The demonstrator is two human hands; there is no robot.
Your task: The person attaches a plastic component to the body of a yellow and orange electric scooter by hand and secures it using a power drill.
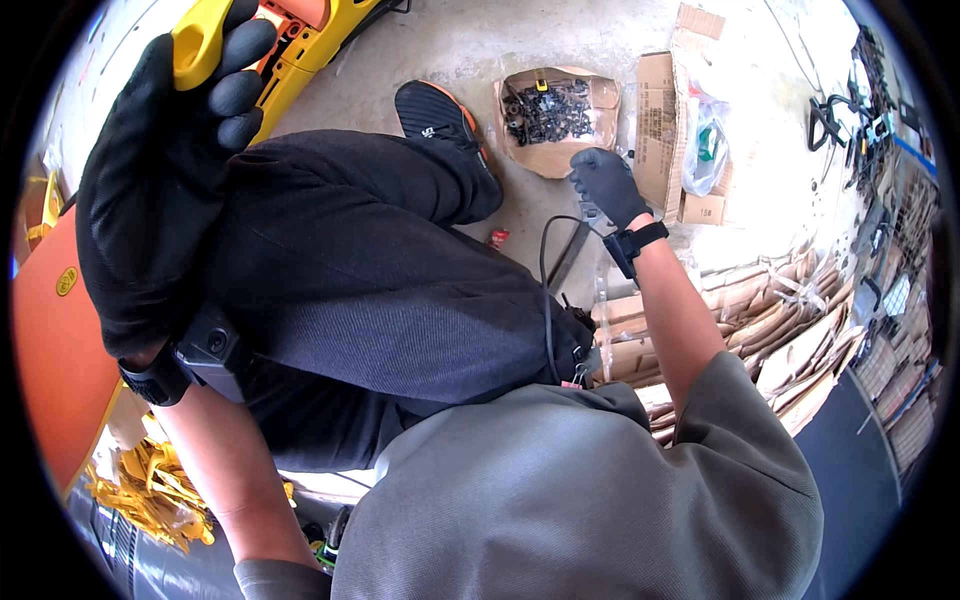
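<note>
left hand (165,180) grips a yellow plastic handle (198,45); right hand (607,187) curls, grasp unclear; bumping the cardboard box (550,158) could scatter its small dark parts (548,112).

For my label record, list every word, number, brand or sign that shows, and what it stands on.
Wording is located, not copied.
Black shoe with orange edging: white lettering, blurred.
Long brown cardboard box: dark print, too small to read.
Small brown cardboard piece below it: short dark marking, not copied.
Round yellow sticker on flat orange panel: dark sign, too small.
</note>
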